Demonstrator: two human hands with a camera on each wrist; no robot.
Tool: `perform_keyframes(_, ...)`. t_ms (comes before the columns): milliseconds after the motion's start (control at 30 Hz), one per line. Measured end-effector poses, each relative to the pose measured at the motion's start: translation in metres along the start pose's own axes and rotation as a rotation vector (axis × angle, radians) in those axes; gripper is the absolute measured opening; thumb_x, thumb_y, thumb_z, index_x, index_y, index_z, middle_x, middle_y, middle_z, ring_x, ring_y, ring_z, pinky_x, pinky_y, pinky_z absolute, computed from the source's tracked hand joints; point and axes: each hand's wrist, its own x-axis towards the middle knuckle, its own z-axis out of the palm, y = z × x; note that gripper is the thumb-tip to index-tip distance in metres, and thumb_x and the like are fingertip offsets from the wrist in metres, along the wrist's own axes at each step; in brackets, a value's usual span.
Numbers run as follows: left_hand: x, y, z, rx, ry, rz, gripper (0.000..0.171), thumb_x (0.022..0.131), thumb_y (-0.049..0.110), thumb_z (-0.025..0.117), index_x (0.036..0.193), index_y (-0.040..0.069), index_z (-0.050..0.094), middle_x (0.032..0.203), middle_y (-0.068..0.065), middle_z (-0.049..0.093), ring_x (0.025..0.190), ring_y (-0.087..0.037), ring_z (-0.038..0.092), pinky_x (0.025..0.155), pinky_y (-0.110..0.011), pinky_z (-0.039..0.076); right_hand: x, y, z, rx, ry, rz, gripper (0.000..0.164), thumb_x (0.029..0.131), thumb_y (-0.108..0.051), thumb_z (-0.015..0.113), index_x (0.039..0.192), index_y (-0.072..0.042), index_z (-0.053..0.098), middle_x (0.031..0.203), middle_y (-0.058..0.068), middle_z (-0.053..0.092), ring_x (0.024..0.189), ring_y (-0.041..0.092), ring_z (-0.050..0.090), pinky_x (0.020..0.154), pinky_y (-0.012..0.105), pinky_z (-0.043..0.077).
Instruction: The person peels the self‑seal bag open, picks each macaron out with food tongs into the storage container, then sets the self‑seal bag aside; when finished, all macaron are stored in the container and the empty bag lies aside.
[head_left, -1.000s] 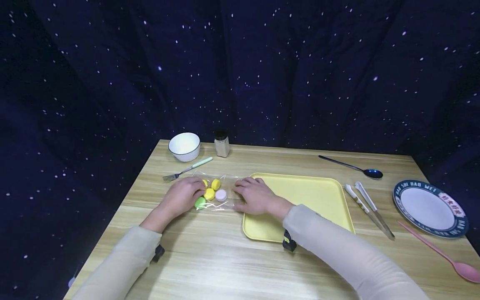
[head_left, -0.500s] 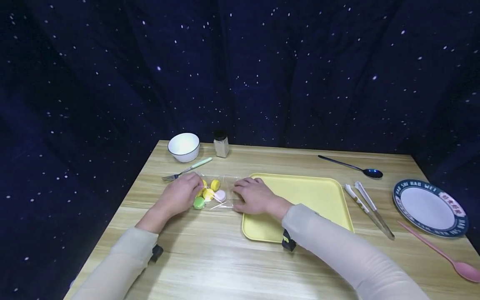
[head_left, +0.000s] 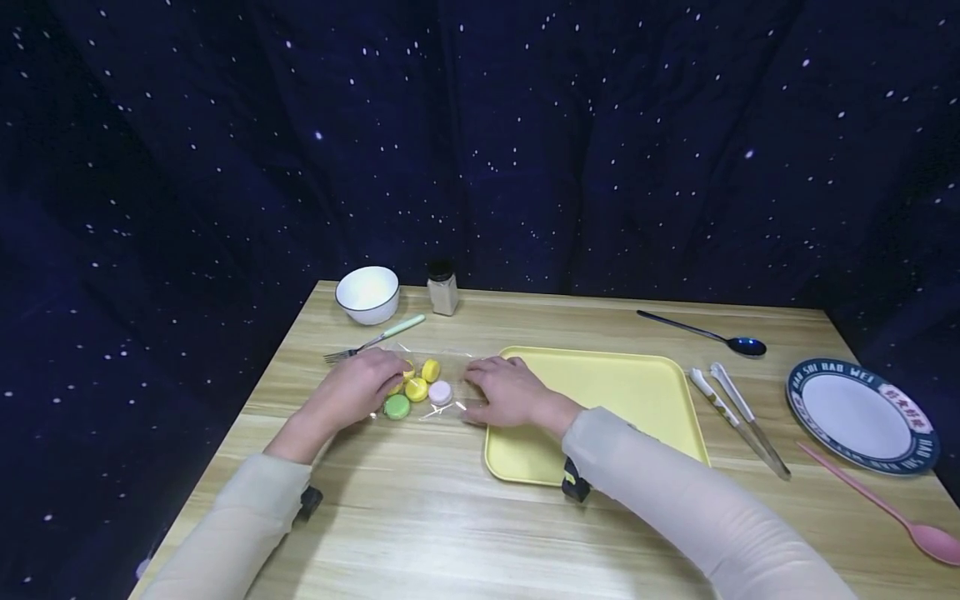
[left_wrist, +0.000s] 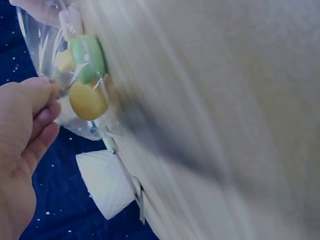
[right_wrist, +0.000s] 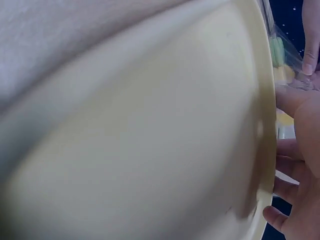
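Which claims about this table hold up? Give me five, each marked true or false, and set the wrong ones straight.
The green disc lies inside the clear bag. True.
The clear bag holds only green discs. False: yellow discs are in it too.
The yellow tray lies between the clear bag and the plate. True.
The fork stands in the bowl. False: the fork lies on the table.
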Motion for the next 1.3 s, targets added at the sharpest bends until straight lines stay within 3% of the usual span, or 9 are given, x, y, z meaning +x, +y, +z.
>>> perform_keyframes(133, 0.002, 0.002, -0.002, 0.023, -0.02, 0.024, 0.015, 0.087, 0.012, 0.069, 0.102, 0.009, 0.071, 0.1, -0.004, 0.066, 0.096, -0.021, 0.06, 0.088, -0.039, 0.049, -0.001, 0.0, 0.0, -0.013, -0.023, 0.007, 0.077, 0.083, -0.062, 0.059, 0.141, -0.013, 0.046, 0.146, 0.003, 0.041, 0.135, 0.023, 0.034, 0.107, 0.052, 0.026)
perform_keyframes(367, 0.006, 0.002, -0.005, 0.026, 0.046, 0.039, 0.008, 0.089, 0.015, 0.066, 0.094, 0.009, 0.068, 0.095, -0.001, 0.062, 0.093, -0.019, 0.059, 0.095, -0.039, 0.046, -0.001, 0.0, 0.002, -0.068, -0.028, 0.024, 0.084, 0.082, -0.069, 0.055, 0.142, -0.011, 0.043, 0.148, 0.005, 0.037, 0.136, 0.024, 0.032, 0.108, 0.052, 0.026)
perform_keyframes(633, 0.006, -0.002, -0.007, 0.042, 0.003, 0.02, 0.005, 0.091, 0.016, 0.063, 0.094, 0.014, 0.066, 0.095, 0.004, 0.06, 0.092, -0.015, 0.056, 0.085, -0.034, 0.049, 0.0, -0.001, 0.003, -0.092, -0.034, 0.044, 0.084, 0.083, -0.07, 0.051, 0.142, -0.011, 0.043, 0.148, 0.004, 0.036, 0.136, 0.023, 0.031, 0.107, 0.051, 0.027)
perform_keyframes(867, 0.002, -0.003, -0.004, 0.018, 0.021, 0.015, 0.006, 0.09, 0.016, 0.064, 0.095, 0.013, 0.068, 0.094, 0.004, 0.061, 0.093, -0.015, 0.058, 0.084, -0.034, 0.05, -0.003, 0.0, 0.002, -0.077, -0.035, 0.044, 0.086, 0.082, -0.07, 0.052, 0.143, -0.01, 0.042, 0.149, 0.005, 0.035, 0.136, 0.024, 0.031, 0.109, 0.052, 0.024)
perform_keyframes(1000, 0.001, -0.004, -0.001, -0.001, 0.016, 0.008, 0.008, 0.091, 0.017, 0.063, 0.097, 0.014, 0.068, 0.096, 0.004, 0.062, 0.095, -0.015, 0.058, 0.085, -0.035, 0.05, -0.013, 0.001, -0.011, -0.004, -0.01, 0.057, 0.083, 0.082, -0.069, 0.055, 0.141, -0.012, 0.045, 0.147, 0.006, 0.038, 0.135, 0.026, 0.033, 0.11, 0.053, 0.022)
perform_keyframes(1100, 0.001, -0.005, -0.001, -0.008, 0.005, -0.006, 0.009, 0.091, 0.018, 0.062, 0.097, 0.014, 0.068, 0.097, 0.003, 0.062, 0.096, -0.016, 0.058, 0.085, -0.036, 0.05, -0.026, 0.008, -0.025, -0.005, 0.04, 0.056, 0.084, 0.082, -0.073, 0.05, 0.141, -0.013, 0.046, 0.146, 0.005, 0.04, 0.134, 0.027, 0.035, 0.109, 0.054, 0.023)
perform_keyframes(1300, 0.0, -0.007, -0.003, -0.017, 0.013, -0.015, 0.009, 0.091, 0.018, 0.064, 0.097, 0.013, 0.067, 0.097, 0.003, 0.062, 0.096, -0.017, 0.058, 0.085, -0.037, 0.05, -0.076, 0.041, -0.053, 0.001, 0.157, 0.083, 0.08, 0.084, -0.067, 0.053, 0.139, -0.009, 0.047, 0.143, 0.008, 0.044, 0.132, 0.028, 0.038, 0.108, 0.053, 0.026)
